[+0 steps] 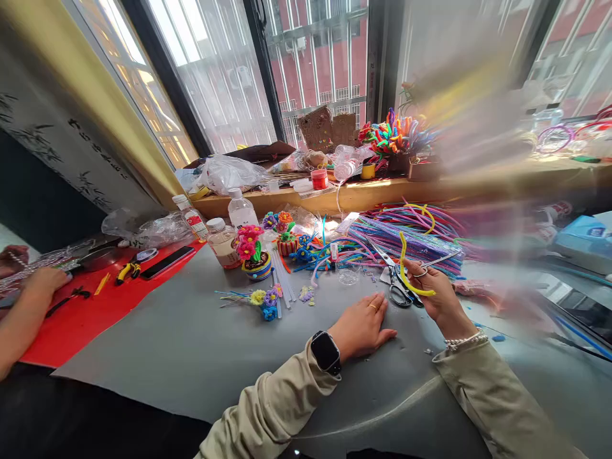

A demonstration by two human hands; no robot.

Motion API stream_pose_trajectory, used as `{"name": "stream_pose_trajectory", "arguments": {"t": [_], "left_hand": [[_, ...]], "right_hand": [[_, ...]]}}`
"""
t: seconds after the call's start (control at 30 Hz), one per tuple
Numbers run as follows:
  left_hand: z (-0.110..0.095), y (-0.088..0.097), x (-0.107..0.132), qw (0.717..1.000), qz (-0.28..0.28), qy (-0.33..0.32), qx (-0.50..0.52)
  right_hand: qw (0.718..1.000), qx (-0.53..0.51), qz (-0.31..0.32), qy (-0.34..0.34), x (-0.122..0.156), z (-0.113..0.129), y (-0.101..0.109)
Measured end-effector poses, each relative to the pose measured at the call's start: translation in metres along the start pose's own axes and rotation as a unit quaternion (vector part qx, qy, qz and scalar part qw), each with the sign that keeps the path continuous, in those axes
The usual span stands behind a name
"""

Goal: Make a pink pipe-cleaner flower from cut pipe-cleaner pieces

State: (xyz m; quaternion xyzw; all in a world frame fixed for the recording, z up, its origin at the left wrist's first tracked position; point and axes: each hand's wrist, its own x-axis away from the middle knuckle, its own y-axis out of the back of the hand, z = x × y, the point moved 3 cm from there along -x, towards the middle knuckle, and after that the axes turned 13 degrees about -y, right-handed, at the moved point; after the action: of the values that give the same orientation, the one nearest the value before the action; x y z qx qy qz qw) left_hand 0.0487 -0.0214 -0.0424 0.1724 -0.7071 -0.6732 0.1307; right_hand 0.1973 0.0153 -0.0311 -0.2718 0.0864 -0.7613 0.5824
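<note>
My left hand [362, 326] lies flat on the grey table [191, 344], fingers stretched out, a ring on one finger and a black smartwatch [326, 352] on the wrist. My right hand [437, 292] is closed around a bent yellow pipe cleaner [406, 271] and a thin silvery wire. Black-handled scissors [394, 277] lie on the table just left of that hand, blades pointing away. Behind them sits a big heap of coloured pipe cleaners [401, 233].
Small pipe-cleaner flower pots [253, 252], loose flower stems [265, 298] and plastic bottles [222, 242] stand mid-table. At the left another person's hand [43, 284] rests on a red mat [86, 312] with pliers [128, 271] and a phone [167, 262]. A cluttered wooden sill [335, 191] runs behind.
</note>
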Motion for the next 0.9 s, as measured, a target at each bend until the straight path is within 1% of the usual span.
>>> {"name": "stream_pose_trajectory", "arguments": {"t": [0.13, 0.2, 0.33, 0.43, 0.5, 0.57, 0.63, 0.77, 0.83, 0.9], "left_hand": [[-0.002, 0.004, 0.029, 1.0, 0.002, 0.018, 0.001], [0.002, 0.006, 0.043, 0.999, 0.004, 0.042, -0.007], [0.019, 0.013, 0.072, 0.991, -0.005, 0.129, -0.045], [0.034, 0.017, 0.089, 0.983, -0.035, 0.16, -0.086], [0.04, 0.019, 0.094, 0.979, -0.058, 0.164, -0.104], [0.042, 0.022, 0.093, 0.978, -0.082, 0.159, -0.112], [0.04, 0.026, 0.085, 0.977, -0.098, 0.154, -0.106], [0.028, 0.034, 0.053, 0.98, -0.093, 0.149, -0.095], [0.02, 0.032, 0.031, 0.989, -0.089, 0.105, -0.063], [0.011, 0.026, 0.01, 0.996, -0.088, 0.018, -0.023]], "right_hand": [[1.0, 0.0, 0.013, -0.013, -0.003, -0.003, 0.001], [1.0, 0.006, 0.017, -0.019, -0.004, -0.005, 0.002], [0.999, 0.013, 0.021, -0.022, -0.004, -0.005, 0.001], [0.999, 0.016, 0.023, -0.024, -0.002, -0.005, 0.0], [0.999, 0.02, 0.028, -0.024, -0.002, -0.005, -0.001], [0.999, 0.023, 0.033, -0.024, -0.002, -0.005, -0.002], [0.999, 0.026, 0.033, -0.023, -0.002, -0.005, -0.002], [0.999, 0.029, 0.031, -0.019, -0.002, -0.005, -0.001], [0.999, 0.03, 0.031, -0.018, -0.002, -0.005, -0.002], [0.999, 0.029, 0.031, -0.018, -0.001, -0.005, -0.002]]}}
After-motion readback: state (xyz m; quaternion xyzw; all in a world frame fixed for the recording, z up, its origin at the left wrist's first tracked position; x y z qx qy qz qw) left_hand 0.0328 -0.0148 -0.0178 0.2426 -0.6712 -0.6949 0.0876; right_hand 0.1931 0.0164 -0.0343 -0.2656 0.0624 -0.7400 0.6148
